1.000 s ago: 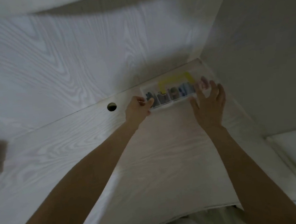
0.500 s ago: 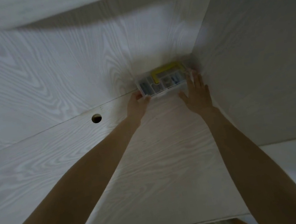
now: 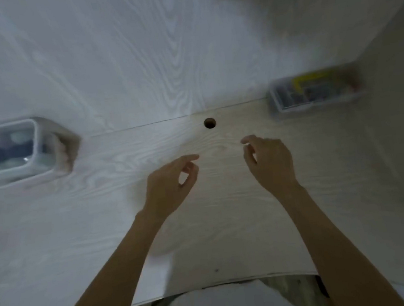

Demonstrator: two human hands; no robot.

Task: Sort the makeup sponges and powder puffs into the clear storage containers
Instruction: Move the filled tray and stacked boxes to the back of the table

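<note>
Tub (image 3: 36,155) w/ blurred puffs far L on desk (image 3: 126,198), L hand (image 3: 171,183) & R hand (image 3: 269,163) mid-desk, fingers loosely curled, empty, divided box (image 3: 314,91) back-R corner; risk: blurred view, misjudged reach tips tub.

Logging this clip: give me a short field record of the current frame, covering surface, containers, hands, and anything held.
surface: pale wood-grain desk with a round cable hole
divided container: clear, yellow part on top, at the back right corner, blurred
tub: clear, at the far left, dark and pale round items inside, too blurred to identify
left hand: above the desk, fingers loosely curled, empty
right hand: above the desk, fingers loosely curled, empty
contact: neither hand touches a container
</note>
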